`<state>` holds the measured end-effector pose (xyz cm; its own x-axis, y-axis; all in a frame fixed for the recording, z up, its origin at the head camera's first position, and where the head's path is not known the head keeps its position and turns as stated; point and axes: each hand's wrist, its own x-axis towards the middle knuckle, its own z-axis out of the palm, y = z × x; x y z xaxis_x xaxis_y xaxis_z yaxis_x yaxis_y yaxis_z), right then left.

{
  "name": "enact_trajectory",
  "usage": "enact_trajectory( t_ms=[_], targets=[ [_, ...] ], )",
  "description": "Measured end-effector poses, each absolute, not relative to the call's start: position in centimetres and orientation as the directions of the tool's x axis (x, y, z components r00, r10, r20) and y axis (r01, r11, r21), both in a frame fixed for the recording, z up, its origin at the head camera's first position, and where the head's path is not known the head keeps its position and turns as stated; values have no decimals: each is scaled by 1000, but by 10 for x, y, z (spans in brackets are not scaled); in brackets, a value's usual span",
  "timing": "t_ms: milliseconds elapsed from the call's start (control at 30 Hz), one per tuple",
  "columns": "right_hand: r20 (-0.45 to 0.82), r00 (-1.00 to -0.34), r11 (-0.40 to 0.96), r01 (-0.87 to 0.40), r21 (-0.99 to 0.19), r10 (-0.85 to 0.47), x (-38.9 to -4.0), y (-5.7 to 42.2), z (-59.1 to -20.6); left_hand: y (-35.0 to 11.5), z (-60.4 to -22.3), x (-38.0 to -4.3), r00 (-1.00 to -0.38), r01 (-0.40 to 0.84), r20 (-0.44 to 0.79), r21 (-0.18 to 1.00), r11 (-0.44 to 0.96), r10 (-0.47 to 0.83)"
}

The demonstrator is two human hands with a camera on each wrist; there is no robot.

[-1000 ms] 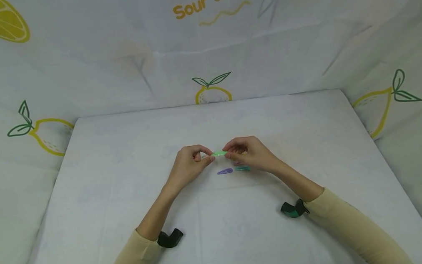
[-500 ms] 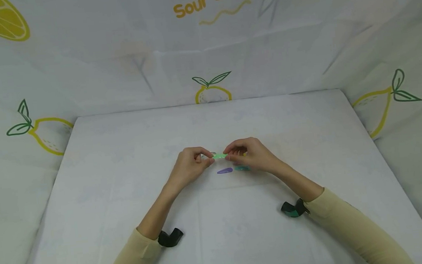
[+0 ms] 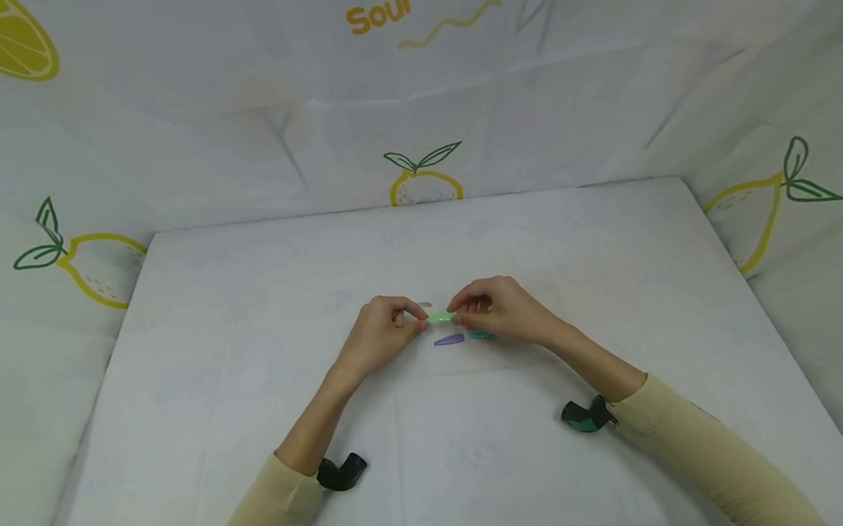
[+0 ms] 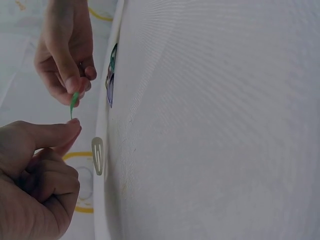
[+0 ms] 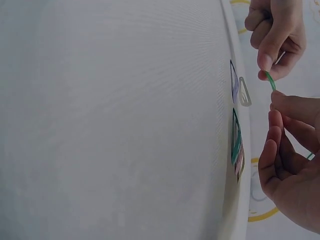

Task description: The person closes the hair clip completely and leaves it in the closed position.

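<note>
A bright green snap hair clip [image 3: 440, 317] spans the gap between both hands, held above the table. My left hand [image 3: 377, 334] pinches its left end between thumb and index finger. The right hand [image 3: 504, 310] grips the other end the same way. Just below on the table lie a purple hair clip [image 3: 449, 340] and a teal one [image 3: 483, 335], the latter partly under the right hand. Behind my left fingertips a pale hair clip [image 4: 98, 156] shows more fully in the left wrist view. Next to the teal clip, the right wrist view shows a pinkish clip [image 5: 240, 159].
Something yellow [image 3: 489, 309] shows through the right hand's fingers, mostly hidden. A white cloth covers the table [image 3: 438, 454]. Lemon-printed white sheets [image 3: 349, 127] stand at the back and both sides. Black wrist mounts [image 3: 342, 473] sit on both arms.
Both hands have lowered the green clip slightly toward the person, still pinching its ends. The pale clip behind the left fingertips and the yellow patch behind the right fingers have come into sight.
</note>
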<state>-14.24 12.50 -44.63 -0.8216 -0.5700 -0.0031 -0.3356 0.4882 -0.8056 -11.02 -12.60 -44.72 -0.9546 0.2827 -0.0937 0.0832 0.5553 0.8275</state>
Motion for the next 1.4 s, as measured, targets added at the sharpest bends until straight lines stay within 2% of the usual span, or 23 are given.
enact_trajectory(
  t_ms=[533, 1400],
  targets=[
    [-48, -799, 521, -344, -781, -600, -142, 124, -444, -122, -447, -112, -936, 116, -118, 785, 608, 331],
    [-82, -805, 572, -342, -746, -587, -144, 125, -448, -120, -454, -114, -927, 65, -184, 779, 623, 326]
  ],
)
